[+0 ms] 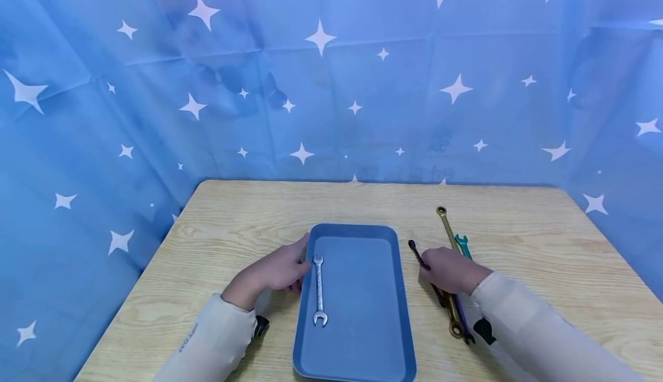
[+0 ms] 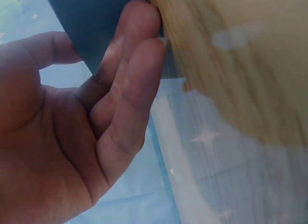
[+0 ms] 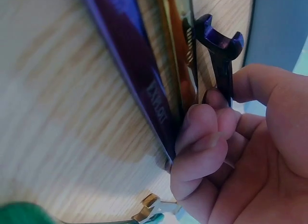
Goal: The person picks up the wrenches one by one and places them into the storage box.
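At the left rim of a blue tray point(image 1: 357, 313), my left hand point(image 1: 274, 267) holds the edge. Its thumb is over the rim and its other fingers lie along the outside wall. A silver open-end wrench point(image 1: 319, 290) lies lengthwise inside the tray, near that hand. Right of the tray, my right hand point(image 1: 448, 270) pinches a dark wrench point(image 3: 221, 51) between thumb and fingers, the open end sticking out. Beside its fingers in the right wrist view lie a gold wrench point(image 3: 178, 51) and a purple wrench point(image 3: 130, 65). The palm hides part of the gold wrench in the head view.
A teal wrench point(image 1: 464, 246) lies just beyond the right hand, close to the gold one. Everything rests on a wood-grain table point(image 1: 248, 203). A blue curtain point(image 1: 331, 94) with white stars hangs behind the table and along its sides.
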`<action>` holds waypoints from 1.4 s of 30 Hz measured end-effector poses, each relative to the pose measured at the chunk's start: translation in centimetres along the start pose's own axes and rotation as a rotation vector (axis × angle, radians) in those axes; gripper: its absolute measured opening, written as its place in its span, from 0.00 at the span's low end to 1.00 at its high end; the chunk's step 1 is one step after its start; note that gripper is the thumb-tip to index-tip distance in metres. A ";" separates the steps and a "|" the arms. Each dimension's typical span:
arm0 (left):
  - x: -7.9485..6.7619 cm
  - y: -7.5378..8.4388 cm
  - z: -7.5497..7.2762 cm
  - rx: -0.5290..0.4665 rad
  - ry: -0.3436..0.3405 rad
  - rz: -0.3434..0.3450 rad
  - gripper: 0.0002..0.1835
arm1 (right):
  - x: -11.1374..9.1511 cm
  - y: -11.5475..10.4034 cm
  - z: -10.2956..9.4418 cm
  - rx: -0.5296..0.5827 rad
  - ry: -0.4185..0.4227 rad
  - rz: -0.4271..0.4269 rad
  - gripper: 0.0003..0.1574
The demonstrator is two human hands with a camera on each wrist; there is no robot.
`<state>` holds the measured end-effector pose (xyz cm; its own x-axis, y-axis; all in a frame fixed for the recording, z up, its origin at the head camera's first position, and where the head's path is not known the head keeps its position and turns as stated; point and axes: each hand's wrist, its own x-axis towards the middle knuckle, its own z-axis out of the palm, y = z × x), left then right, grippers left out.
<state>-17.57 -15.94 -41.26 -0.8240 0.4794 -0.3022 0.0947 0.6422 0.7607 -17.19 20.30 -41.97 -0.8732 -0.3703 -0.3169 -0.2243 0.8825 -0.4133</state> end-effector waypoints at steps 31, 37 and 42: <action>0.2 0.1 0.1 0.021 0.005 0.009 0.40 | -0.2 0.9 -0.1 0.034 0.043 -0.027 0.22; 0.1 0.1 -0.1 0.035 0.015 0.013 0.40 | -0.2 1.0 0.0 0.035 0.074 -0.039 0.20; 0.0 0.2 0.0 0.036 0.011 0.014 0.40 | -0.4 1.1 0.1 0.051 0.091 -0.052 0.21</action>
<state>-17.60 -15.85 -41.13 -0.8284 0.4822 -0.2851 0.1263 0.6566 0.7436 -17.02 21.44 -42.37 -0.8971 -0.3850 -0.2165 -0.2497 0.8464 -0.4705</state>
